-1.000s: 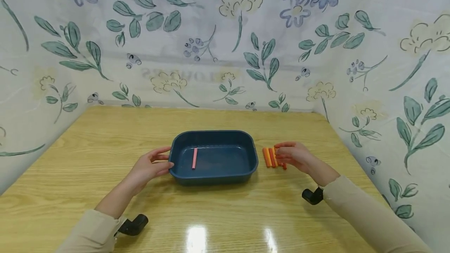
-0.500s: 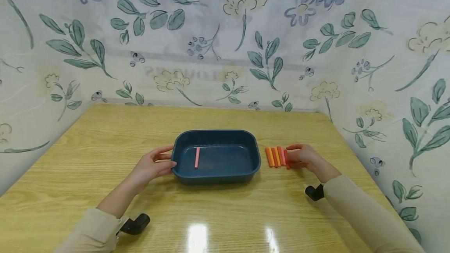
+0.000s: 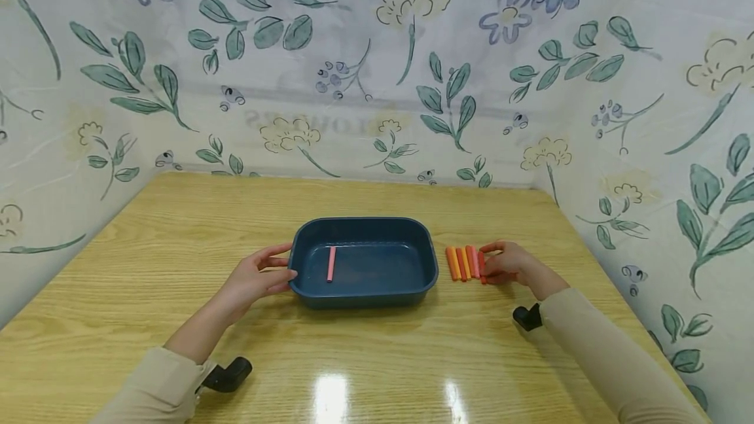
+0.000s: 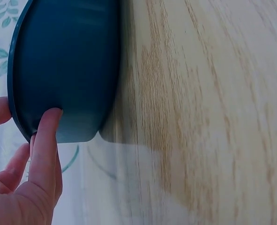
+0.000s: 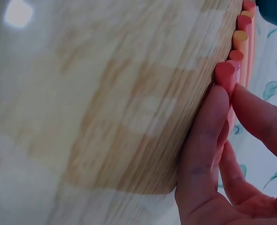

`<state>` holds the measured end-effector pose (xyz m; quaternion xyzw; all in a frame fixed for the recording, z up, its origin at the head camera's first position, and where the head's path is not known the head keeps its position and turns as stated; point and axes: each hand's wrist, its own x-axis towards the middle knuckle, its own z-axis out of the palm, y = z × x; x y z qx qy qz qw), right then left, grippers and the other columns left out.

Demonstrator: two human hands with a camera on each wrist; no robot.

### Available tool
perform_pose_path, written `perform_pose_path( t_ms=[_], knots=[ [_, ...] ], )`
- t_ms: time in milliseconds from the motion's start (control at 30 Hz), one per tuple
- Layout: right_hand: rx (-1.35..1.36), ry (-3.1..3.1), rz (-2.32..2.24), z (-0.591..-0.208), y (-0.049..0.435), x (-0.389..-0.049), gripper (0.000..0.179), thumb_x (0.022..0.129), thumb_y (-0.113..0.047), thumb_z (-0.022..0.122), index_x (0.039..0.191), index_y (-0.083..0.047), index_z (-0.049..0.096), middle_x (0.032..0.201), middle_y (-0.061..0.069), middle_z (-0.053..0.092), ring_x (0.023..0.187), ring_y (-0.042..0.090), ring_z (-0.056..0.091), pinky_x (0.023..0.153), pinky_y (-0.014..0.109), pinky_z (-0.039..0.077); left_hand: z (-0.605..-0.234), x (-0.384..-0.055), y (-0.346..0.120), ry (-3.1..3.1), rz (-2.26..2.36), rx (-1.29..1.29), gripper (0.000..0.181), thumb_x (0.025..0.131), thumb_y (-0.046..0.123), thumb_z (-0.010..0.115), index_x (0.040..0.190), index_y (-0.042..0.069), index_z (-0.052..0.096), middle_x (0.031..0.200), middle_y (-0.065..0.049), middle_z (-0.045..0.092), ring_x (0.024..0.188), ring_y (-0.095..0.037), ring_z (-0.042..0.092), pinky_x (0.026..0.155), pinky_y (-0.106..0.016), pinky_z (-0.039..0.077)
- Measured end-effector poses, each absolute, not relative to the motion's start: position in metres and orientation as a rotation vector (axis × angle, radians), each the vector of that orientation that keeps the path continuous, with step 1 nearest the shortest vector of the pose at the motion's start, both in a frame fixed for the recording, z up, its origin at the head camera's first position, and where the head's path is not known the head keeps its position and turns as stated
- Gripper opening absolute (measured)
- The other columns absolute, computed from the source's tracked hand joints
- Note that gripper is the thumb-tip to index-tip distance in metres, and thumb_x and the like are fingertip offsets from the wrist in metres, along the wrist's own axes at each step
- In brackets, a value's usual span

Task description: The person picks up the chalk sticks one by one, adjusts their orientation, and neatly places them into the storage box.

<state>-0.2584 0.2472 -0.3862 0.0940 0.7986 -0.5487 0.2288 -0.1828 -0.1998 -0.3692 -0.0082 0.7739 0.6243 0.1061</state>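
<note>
Red stick [image 5: 225, 73], one in right grip [image 3: 511, 264]; one blue tray [image 3: 365, 301]

A row of sticks [image 3: 462, 264] lies right of the tray [image 3: 365, 301].

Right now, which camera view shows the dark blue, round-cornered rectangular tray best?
The head view: it takes in the tray from above, inside and rim. The left wrist view shows only part of its outside; the right wrist view, just a piece, top right.
</note>
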Motion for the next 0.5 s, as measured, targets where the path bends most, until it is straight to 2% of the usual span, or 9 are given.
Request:
perform_pose_path(
  t_ms=[267, 500],
  knots=[
    [0.256, 2.257, -1.53, -0.386, 0.2468, -0.2596, 0.056, 0.082, 0.005, 0.061, 0.13, 0.004, 0.031, 0.086, 0.012, 0.056, 0.067, 0.015, 0.059, 0.065, 0.03, 0.055, -0.3674, -0.1831, -0.1996, 2.291, 1.826, -0.038, 0.064, 0.088, 0.008, 0.063, 0.143, 0.0, 0.03, 0.127, -0.027, 0.038, 0.089, -0.018, 0.061, 0.081, -0.035, 0.052],
    [0.282, 2.2, -1.692, -0.3814, 0.2457, -0.2606, 0.056, 0.088, 0.0, 0.055, 0.136, 0.004, 0.029, 0.087, 0.008, 0.055, 0.071, 0.013, 0.057, 0.07, 0.028, 0.053, -0.3688, -0.1841, -0.2006, 2.282, 1.827, -0.038, 0.064, 0.088, 0.008, 0.063, 0.143, 0.0, 0.03, 0.128, -0.027, 0.038, 0.089, -0.019, 0.061, 0.081, -0.036, 0.052]
  ],
)
